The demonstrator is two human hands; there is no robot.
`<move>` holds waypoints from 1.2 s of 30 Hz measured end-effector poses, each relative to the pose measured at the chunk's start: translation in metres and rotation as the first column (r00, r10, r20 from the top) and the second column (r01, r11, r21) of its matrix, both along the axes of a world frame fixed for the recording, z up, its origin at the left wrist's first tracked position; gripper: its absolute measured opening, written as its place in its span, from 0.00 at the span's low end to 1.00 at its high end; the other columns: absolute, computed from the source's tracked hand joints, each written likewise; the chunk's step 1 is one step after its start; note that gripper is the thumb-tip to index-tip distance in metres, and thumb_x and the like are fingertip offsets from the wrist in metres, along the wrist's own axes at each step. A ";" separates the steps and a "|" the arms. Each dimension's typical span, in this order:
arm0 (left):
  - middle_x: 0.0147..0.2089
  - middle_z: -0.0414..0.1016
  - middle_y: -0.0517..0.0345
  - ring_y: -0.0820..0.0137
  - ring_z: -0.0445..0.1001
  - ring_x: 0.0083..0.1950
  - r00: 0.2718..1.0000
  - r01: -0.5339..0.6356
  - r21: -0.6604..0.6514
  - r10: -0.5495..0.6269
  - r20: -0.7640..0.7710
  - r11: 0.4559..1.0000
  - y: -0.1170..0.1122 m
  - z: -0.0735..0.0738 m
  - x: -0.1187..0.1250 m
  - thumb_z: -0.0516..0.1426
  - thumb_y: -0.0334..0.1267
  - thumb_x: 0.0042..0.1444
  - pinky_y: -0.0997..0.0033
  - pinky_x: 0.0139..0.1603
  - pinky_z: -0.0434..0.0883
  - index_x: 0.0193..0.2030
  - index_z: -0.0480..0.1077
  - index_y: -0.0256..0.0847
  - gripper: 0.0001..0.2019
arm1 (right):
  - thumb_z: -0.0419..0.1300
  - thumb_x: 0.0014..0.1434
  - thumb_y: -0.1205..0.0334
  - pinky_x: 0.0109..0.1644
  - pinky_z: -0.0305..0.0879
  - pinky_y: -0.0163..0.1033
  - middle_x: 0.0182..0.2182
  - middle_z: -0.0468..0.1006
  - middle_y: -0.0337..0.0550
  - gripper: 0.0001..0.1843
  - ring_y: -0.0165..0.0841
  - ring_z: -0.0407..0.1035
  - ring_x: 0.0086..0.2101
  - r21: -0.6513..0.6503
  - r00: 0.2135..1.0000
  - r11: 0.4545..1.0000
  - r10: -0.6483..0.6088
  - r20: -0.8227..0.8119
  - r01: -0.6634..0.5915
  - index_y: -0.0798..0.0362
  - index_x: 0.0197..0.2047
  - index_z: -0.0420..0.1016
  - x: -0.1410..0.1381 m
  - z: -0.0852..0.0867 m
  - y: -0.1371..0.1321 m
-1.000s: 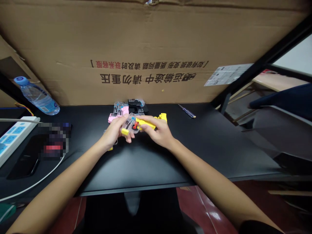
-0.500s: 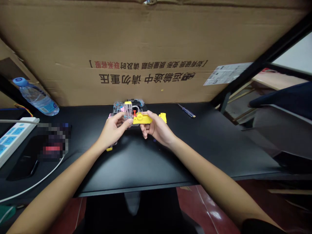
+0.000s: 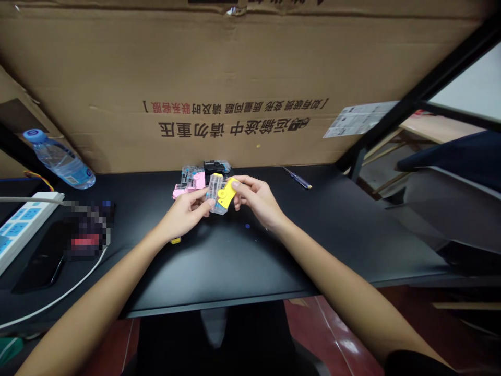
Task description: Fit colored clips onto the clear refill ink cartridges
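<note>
Just above the desk, my left hand (image 3: pixel 183 213) is closed on a clear plastic part (image 3: pixel 215 188), pinching its left side between thumb and fingers. My right hand (image 3: pixel 258 201), also closed, grips a yellow plastic part (image 3: pixel 226 192) with a round disc on it. The yellow part lies against the right side of the clear one; whether they are joined I cannot tell. Right behind my hands sit pink-and-clear plastic pieces (image 3: pixel 199 180) and a black-and-clear one (image 3: pixel 214 167). A small yellow-ended piece (image 3: pixel 176 241) peeks out under my left wrist.
On the black desk (image 3: pixel 219 271), a screwdriver (image 3: pixel 298 178) lies to the right and a small blue bit (image 3: pixel 247 226) near the middle. At left are a water bottle (image 3: pixel 62 161), a white power strip (image 3: pixel 23 222), a dark phone (image 3: pixel 41 261) and a cable. Cardboard (image 3: pixel 242 68) stands behind.
The yellow part has gone from lying level to tilted, and my right hand has shifted its grip along it. More of the pink pieces behind shows now.
</note>
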State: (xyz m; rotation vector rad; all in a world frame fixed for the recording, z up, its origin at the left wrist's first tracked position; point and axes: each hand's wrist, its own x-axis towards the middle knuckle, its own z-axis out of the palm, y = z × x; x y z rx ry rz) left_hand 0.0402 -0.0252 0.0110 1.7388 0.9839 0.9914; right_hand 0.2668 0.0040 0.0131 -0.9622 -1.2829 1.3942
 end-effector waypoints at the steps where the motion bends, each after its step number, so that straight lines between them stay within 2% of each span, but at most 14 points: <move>1: 0.41 0.83 0.52 0.66 0.77 0.37 1.000 0.018 0.004 -0.018 -0.008 1.000 0.000 0.000 0.000 0.60 0.51 0.69 0.64 0.43 0.79 0.56 0.81 0.37 0.20 | 0.76 0.56 0.44 0.27 0.72 0.35 0.22 0.77 0.35 0.23 0.28 0.69 0.21 -0.012 1.000 1.000 0.015 0.009 -0.015 0.54 0.44 0.83 0.001 0.000 0.001; 4: 0.45 0.84 0.50 0.64 0.78 0.40 0.999 0.013 0.051 -0.012 -0.034 0.999 0.000 0.001 -0.003 0.55 0.50 0.73 0.61 0.47 0.79 0.59 0.81 0.38 0.21 | 0.75 0.57 0.43 0.26 0.71 0.34 0.20 0.75 0.36 0.21 0.27 0.67 0.21 -0.048 0.998 0.997 0.059 0.014 -0.059 0.54 0.38 0.82 0.002 0.000 0.001; 6: 0.53 0.84 0.47 0.62 0.79 0.47 0.998 -0.028 0.127 0.035 -0.051 0.991 0.001 0.000 -0.004 0.52 0.47 0.75 0.59 0.52 0.79 0.65 0.78 0.41 0.22 | 0.74 0.58 0.43 0.26 0.70 0.34 0.20 0.75 0.37 0.21 0.28 0.67 0.21 -0.075 0.996 0.993 0.088 -0.007 -0.088 0.54 0.34 0.81 0.003 0.001 0.000; 9: 0.69 0.75 0.43 0.60 0.78 0.60 0.989 -0.071 0.316 0.109 -0.102 0.946 0.001 -0.001 -0.006 0.52 0.38 0.74 0.57 0.57 0.78 0.75 0.69 0.47 0.25 | 0.72 0.60 0.41 0.26 0.71 0.34 0.21 0.76 0.39 0.23 0.28 0.68 0.21 -0.138 0.987 0.978 0.149 -0.067 -0.157 0.54 0.32 0.79 0.002 0.000 -0.002; 11: 0.74 0.68 0.42 0.58 0.75 0.66 0.978 -0.047 0.438 0.130 -0.162 0.898 0.000 -0.001 -0.007 0.55 0.34 0.71 0.57 0.59 0.78 0.75 0.68 0.50 0.27 | 0.71 0.61 0.40 0.26 0.72 0.34 0.22 0.78 0.41 0.24 0.28 0.69 0.21 -0.184 0.976 0.960 0.195 -0.095 -0.210 0.55 0.33 0.80 0.000 -0.002 -0.004; 12: 0.75 0.66 0.43 0.57 0.73 0.69 0.973 -0.020 0.484 0.128 -0.192 0.875 -0.001 0.000 -0.008 0.56 0.33 0.70 0.56 0.61 0.78 0.74 0.69 0.50 0.27 | 0.71 0.61 0.40 0.26 0.72 0.34 0.23 0.79 0.41 0.23 0.28 0.70 0.21 -0.205 0.971 0.951 0.213 -0.107 -0.231 0.55 0.34 0.80 -0.001 -0.003 -0.005; 14: 0.73 0.70 0.44 0.58 0.73 0.70 0.963 0.037 0.541 0.113 -0.243 0.840 -0.001 0.000 -0.010 0.56 0.32 0.71 0.55 0.64 0.76 0.70 0.72 0.49 0.23 | 0.70 0.62 0.41 0.24 0.72 0.34 0.25 0.81 0.42 0.23 0.29 0.71 0.22 -0.237 0.967 0.940 0.220 -0.130 -0.245 0.55 0.36 0.81 -0.003 -0.007 -0.005; 16: 0.63 0.79 0.46 0.60 0.77 0.63 0.955 0.035 0.554 0.136 -0.265 0.832 -0.001 -0.001 -0.010 0.56 0.35 0.73 0.57 0.64 0.75 0.66 0.75 0.46 0.18 | 0.69 0.63 0.40 0.23 0.72 0.34 0.26 0.82 0.43 0.23 0.31 0.73 0.22 -0.234 0.970 0.944 0.207 -0.130 -0.233 0.54 0.37 0.81 -0.005 -0.010 -0.005; 18: 0.51 0.83 0.50 0.63 0.80 0.51 0.947 -0.040 0.532 0.202 -0.250 0.846 -0.001 -0.002 -0.010 0.58 0.39 0.73 0.61 0.57 0.76 0.62 0.77 0.43 0.14 | 0.67 0.65 0.39 0.24 0.73 0.35 0.25 0.83 0.45 0.24 0.32 0.74 0.22 -0.203 0.976 0.955 0.203 -0.085 -0.216 0.55 0.37 0.80 -0.005 -0.012 -0.003; 20: 0.42 0.84 0.54 0.66 0.79 0.43 0.944 -0.111 0.468 0.239 -0.225 0.877 -0.001 -0.002 -0.008 0.59 0.43 0.72 0.65 0.50 0.75 0.56 0.79 0.41 0.13 | 0.66 0.66 0.41 0.25 0.75 0.35 0.26 0.83 0.47 0.23 0.32 0.76 0.22 -0.168 0.979 0.965 0.200 -0.028 -0.202 0.55 0.39 0.80 -0.005 -0.012 -0.003; 24: 0.35 0.82 0.58 0.68 0.79 0.36 0.960 -0.204 0.236 0.242 -0.142 0.950 -0.002 0.002 -0.002 0.58 0.50 0.72 0.69 0.42 0.74 0.47 0.78 0.40 0.15 | 0.66 0.66 0.43 0.27 0.77 0.37 0.34 0.86 0.48 0.21 0.33 0.79 0.25 -0.034 0.988 0.988 0.150 0.029 -0.149 0.54 0.46 0.81 -0.007 -0.009 -0.006; 26: 0.33 0.82 0.57 0.68 0.79 0.34 0.964 -0.242 0.134 0.254 -0.080 0.961 -0.003 0.003 0.001 0.58 0.53 0.71 0.69 0.41 0.75 0.44 0.76 0.40 0.17 | 0.67 0.66 0.44 0.29 0.78 0.37 0.36 0.86 0.45 0.22 0.32 0.78 0.26 0.068 0.988 0.990 0.119 0.097 -0.126 0.53 0.51 0.81 -0.008 -0.008 -0.009; 29: 0.34 0.83 0.56 0.68 0.79 0.34 0.978 -0.198 0.052 0.201 -0.050 0.979 -0.004 0.002 0.004 0.59 0.54 0.69 0.69 0.40 0.76 0.42 0.75 0.40 0.17 | 0.68 0.66 0.44 0.29 0.76 0.36 0.33 0.83 0.41 0.22 0.30 0.75 0.26 0.178 0.979 0.977 0.081 0.189 -0.115 0.52 0.54 0.81 -0.009 -0.008 -0.011; 36: 0.36 0.83 0.54 0.67 0.79 0.34 0.990 -0.133 0.004 0.133 -0.052 0.991 -0.006 0.001 0.006 0.60 0.56 0.67 0.68 0.39 0.77 0.39 0.74 0.41 0.18 | 0.69 0.65 0.42 0.29 0.74 0.37 0.34 0.82 0.41 0.20 0.30 0.73 0.27 0.152 0.948 0.964 0.174 0.267 -0.220 0.52 0.46 0.81 -0.008 -0.009 -0.009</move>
